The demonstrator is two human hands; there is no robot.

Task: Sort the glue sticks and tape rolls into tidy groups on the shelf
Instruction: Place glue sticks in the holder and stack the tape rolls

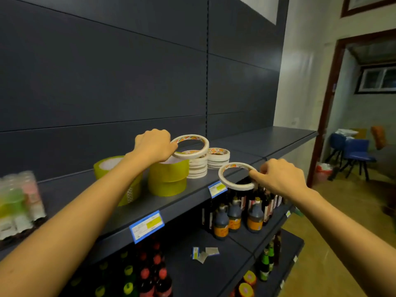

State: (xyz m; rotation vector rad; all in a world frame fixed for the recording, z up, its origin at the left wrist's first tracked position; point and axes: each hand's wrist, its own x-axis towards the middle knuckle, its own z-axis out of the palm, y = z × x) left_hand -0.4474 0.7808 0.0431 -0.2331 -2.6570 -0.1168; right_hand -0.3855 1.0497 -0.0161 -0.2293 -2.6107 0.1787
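A dark blue shelf (175,200) is running across the view from lower left to upper right, backed by tall dark panels (107,71). Below it, lower shelves are carrying dark sauce bottles (234,214) with orange labels and, further down, bottles with red and yellow caps (145,273). Two blue price tags (147,226) are sitting on the shelf's front edge.

At the far left of the shelf, a blurred wrapped pack of glue sticks (20,202) is standing near the edge. Toward the middle, wide yellow tape rolls (168,177) are sitting stacked two high, with another yellow stack (111,166) just beside them, partly hidden behind the left forearm. Right of the yellow rolls, two short piles of thin white tape rolls (218,160) are standing side by side, touching or nearly so.

The left hand (154,145) is closing its fingers on the rim of one thin white tape ring (190,146), holding it tilted above the nearer white pile and the yellow stack. The right hand (278,177) is pinching a second thin white ring (236,176) between thumb and fingers, holding it out in front of the shelf edge, over the sauce bottles and just right of the upper price tag.

Beyond the shelf's right end, a doorway is showing blue chairs (353,151).
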